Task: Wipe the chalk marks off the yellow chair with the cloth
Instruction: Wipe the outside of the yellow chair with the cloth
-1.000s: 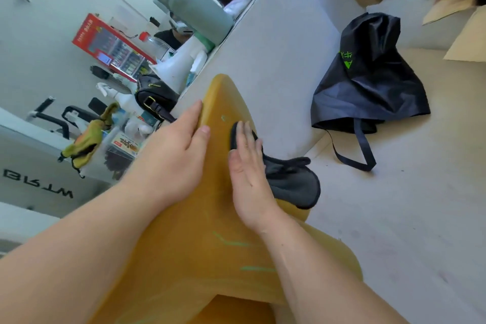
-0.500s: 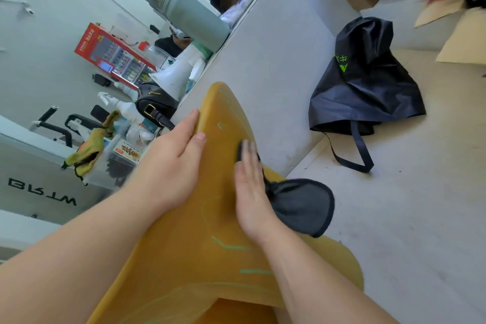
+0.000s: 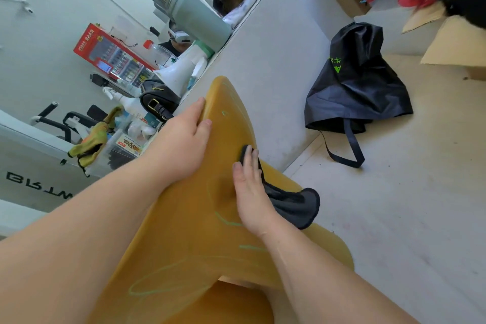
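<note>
While the right hand [image 3: 249, 192] is pressing the dark cloth [image 3: 292, 205] flat against the yellow chair [image 3: 184, 231], fingers stretched out with the cloth pinned under the palm instead of bunched in a fist, the left hand [image 3: 181, 139] is gripping the chair's edge just across from it, fingers curled over the rim to steady it. Progress-wise I'd say it's partway at best. The patch right around the wiping hand is looking mostly clean with only a faint smear, but green chalk marks [image 3: 227, 221] are sitting just below the right wrist, a big faint loop [image 3: 163, 284] is showing further down toward the person, and a tiny mark [image 3: 224, 112] is hanging on above the left hand's fingertips. So there's plenty left.

Room to move: the cloth's loose end is flopping over the chair's edge on the far side of the right hand, so strokes that way are running out of surface quickly. A grey partition [image 3: 263, 73] is standing close behind the chair's tip. Pulling back toward the body looks wide open.
</note>
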The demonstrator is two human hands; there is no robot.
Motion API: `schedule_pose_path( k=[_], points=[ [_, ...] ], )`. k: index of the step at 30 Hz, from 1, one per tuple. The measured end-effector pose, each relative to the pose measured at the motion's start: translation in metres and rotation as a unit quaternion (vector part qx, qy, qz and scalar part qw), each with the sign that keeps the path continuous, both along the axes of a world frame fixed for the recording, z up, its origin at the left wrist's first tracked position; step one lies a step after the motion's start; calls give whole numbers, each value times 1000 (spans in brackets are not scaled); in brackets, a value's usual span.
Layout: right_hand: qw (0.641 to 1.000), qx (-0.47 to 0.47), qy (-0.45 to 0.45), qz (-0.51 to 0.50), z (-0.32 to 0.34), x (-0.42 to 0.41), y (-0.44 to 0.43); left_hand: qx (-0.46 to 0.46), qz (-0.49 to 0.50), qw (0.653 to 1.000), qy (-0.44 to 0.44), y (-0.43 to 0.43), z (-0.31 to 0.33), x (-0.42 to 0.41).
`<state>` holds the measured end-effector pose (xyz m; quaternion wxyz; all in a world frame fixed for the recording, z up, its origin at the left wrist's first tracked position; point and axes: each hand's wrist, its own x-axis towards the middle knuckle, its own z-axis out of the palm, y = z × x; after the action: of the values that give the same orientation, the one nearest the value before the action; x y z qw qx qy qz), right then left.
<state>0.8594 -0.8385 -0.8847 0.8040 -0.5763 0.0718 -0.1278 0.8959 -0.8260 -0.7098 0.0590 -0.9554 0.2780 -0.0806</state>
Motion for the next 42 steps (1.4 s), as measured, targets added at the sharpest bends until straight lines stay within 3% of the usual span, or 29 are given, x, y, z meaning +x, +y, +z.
schedule_pose_path(
  k=[3,9,11,14,15,17,19,22,24,26,31,34,36,38,40,42],
  points=[
    [995,-94,-22,-30,14,-17,24,-6,-12,1000,8,6,2,-8],
    [982,-145,-109,-48,15,-59,65,-2,-30,999,19,52,5,-48],
    [992,-84,-86,-50,6,-44,55,-11,-29,999,30,64,5,-63],
    [993,117,-2,-9,1,-16,20,-5,-30,999,44,71,6,-75],
    [989,144,13,4,0,-12,12,5,-26,999,47,70,8,-78],
    [992,124,1,-6,5,-14,9,27,-14,998,50,63,14,-78],
    [997,45,-49,-47,20,-23,16,22,-15,999,40,50,24,-70],
    [982,-75,-138,-105,36,-27,22,-62,-21,997,42,24,27,-48],
    [974,-102,-172,-108,32,-19,12,-126,1,991,50,10,16,-38],
    [977,-92,-170,-95,19,-6,0,-170,29,983,55,4,3,-34],
    [993,117,-26,23,-10,14,-16,-170,47,982,63,6,2,-35],
    [997,67,-44,14,8,6,-19,-182,34,981,60,10,-1,-32],
    [993,-30,-114,-24,31,3,-23,-231,6,970,82,13,1,-37],
    [980,-88,-173,-51,52,10,-34,-212,25,968,132,9,6,-22],
    [981,-57,-180,-51,52,32,-48,-155,55,972,168,43,8,26],
    [991,60,-117,-19,26,56,-52,-171,74,973,137,56,11,43]
  ],
)
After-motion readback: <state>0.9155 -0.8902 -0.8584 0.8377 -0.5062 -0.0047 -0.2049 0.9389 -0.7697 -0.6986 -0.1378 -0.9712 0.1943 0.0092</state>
